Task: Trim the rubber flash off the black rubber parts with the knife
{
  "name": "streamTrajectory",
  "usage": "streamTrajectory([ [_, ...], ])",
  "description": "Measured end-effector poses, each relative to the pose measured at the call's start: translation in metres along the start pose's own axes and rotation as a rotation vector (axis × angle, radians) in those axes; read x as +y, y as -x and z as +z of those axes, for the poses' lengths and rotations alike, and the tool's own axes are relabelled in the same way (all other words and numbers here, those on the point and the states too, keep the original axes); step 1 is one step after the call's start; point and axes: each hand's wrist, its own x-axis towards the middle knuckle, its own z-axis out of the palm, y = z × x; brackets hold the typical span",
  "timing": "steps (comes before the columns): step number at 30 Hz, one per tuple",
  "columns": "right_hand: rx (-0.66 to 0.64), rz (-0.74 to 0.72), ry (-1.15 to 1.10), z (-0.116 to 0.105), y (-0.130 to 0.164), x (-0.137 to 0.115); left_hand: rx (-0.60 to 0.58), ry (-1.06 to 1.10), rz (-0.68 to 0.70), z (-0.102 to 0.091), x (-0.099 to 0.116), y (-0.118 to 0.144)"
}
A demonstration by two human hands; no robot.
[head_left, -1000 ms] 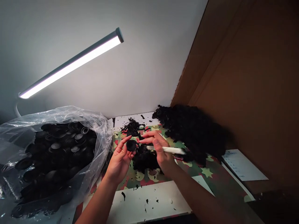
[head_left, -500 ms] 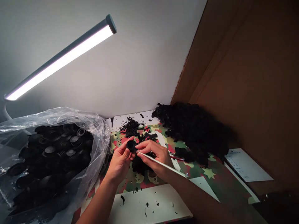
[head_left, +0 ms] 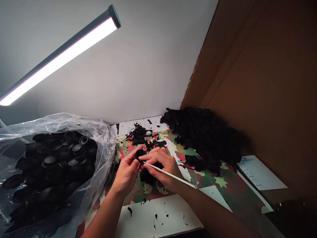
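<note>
My left hand [head_left: 129, 170] is closed around a small round black rubber-looking part [head_left: 139, 154], its hollow side partly showing. My right hand [head_left: 163, 165] grips a slim, pale, pen-like tool [head_left: 170, 175] whose thin tip meets the part's lower right edge. The fingers of both hands come together at the part and hide some of it. Beneath them lie dark scraps [head_left: 146, 178] on the patterned sheet.
Left, a clear plastic bag [head_left: 105, 145] holds many black ribbed round parts [head_left: 51, 160]. A large black heap [head_left: 205, 135] leans by the cardboard wall [head_left: 255, 82]. Small scraps [head_left: 137, 134] and a red thin object [head_left: 187, 165] lie behind. Overhead hangs a lamp [head_left: 64, 56].
My right fingers have moved over the black part, covering more of it, and the tool's tip has shifted slightly left. The camera view has moved a little.
</note>
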Motion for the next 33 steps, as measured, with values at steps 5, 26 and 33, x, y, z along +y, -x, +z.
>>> streamTrajectory([
  [5, -0.007, -0.043, 0.077, 0.0, 0.0, -0.001, 0.001, -0.01, -0.002, 0.001, 0.001, 0.0],
  [26, 0.227, -0.085, 0.403, 0.003, 0.0, 0.018, 0.083, -0.05, 0.193, 0.006, 0.0, 0.003],
  [33, 0.17, 0.27, 0.248, -0.016, -0.008, 0.045, 0.327, -0.693, 0.541, -0.006, 0.064, 0.043],
])
